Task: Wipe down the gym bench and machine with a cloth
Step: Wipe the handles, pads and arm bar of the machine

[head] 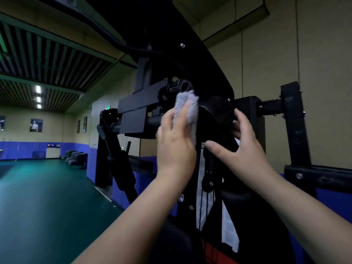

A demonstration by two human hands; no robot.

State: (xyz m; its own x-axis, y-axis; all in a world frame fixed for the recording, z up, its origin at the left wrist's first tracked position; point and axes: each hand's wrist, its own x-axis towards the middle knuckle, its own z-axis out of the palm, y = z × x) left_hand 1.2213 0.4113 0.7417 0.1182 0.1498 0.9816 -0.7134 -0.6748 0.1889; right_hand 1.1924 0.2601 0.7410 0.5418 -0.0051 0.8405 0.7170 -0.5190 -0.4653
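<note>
The left hand (175, 147) presses the grey cloth (187, 111) with straight fingers against the black machine (137, 105), just under a round lettered knob (184, 85) — the thumb is hidden, and the cloth covers part of the lettering. The right hand (245, 151) grips a dark part of the machine beside it, thumb stretched out, fingertips curled out of sight. Lower down, the machine's black parts blur together.

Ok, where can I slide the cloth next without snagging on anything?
Free: the flat black plate left of the cloth, and the crossbar between your right hand and the upright post. Crowded: cables and pulley below, between the left hand and right.
</note>
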